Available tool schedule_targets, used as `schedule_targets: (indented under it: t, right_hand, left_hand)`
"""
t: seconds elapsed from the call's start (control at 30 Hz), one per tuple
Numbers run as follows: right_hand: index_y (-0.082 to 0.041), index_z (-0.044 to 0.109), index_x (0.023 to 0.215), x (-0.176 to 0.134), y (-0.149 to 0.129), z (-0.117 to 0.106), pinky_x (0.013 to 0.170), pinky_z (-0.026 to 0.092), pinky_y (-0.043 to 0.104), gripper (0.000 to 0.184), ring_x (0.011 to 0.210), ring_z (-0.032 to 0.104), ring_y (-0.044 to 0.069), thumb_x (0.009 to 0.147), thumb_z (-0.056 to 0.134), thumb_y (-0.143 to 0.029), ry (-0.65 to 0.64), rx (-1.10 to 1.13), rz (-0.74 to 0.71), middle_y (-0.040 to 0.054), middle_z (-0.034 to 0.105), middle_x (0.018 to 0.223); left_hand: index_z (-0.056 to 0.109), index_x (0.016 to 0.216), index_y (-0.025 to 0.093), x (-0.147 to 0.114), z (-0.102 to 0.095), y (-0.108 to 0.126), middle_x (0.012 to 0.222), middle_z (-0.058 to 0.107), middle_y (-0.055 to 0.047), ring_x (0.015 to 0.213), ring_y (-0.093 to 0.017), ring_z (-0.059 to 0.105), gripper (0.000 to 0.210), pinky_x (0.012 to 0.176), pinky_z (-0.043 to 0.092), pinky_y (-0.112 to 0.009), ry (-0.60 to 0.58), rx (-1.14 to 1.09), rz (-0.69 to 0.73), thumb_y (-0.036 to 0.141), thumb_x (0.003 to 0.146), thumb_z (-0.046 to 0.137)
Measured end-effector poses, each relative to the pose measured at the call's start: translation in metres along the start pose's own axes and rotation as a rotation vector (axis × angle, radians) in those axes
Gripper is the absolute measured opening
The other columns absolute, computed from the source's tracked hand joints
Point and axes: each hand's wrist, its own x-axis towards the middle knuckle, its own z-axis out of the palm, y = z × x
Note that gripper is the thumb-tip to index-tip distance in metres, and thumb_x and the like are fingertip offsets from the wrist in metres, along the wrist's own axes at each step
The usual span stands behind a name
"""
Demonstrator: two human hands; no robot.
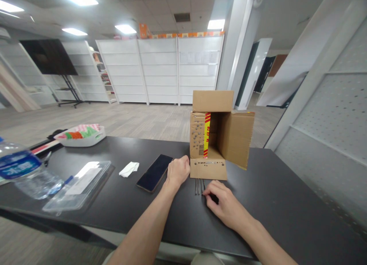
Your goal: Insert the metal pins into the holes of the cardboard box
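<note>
A cardboard box [197, 137] lies on its side with its opening and flaps toward me. Small round metal heads and dark holes dot its left panel and lower flap [208, 174]. From the lower flap's front edge, several long thin metal nails [198, 187] point toward me in a row. My right hand [225, 204] is closed in a pinch at the end of the rightmost nail. Beside the box's lower left corner, my left hand [178, 171] is curled closed; whatever its fingers hold is hidden. A dark phone [154, 174] lies just left of it.
A crumpled white tissue [129, 169], a clear plastic case [82, 184] and a water bottle [24, 167] lie to the left on the black table [126, 207]. Behind them is a white basket [86, 141]. One box flap [236, 139] sticks out right.
</note>
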Motion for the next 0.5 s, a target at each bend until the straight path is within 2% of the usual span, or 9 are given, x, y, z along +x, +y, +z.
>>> schedule_targets:
  t: [0.5]
  right_hand:
    - [-0.019, 0.054, 0.078, 0.0004, 0.0, -0.0005, 0.073, 0.041, 0.031, 0.019, 0.081, 0.053, 0.018, 0.077, 0.045, -0.002, 0.011, -0.002, 0.004, 0.0023, 0.056, 0.08]
  left_hand:
    - [0.063, 0.088, 0.025, 0.0006, 0.0048, -0.0038, 0.083, 0.071, -0.005, 0.078, -0.02, 0.067, 0.029, 0.064, 0.037, -0.027, 0.03, -0.008, 0.023, 0.023, 0.09, 0.034]
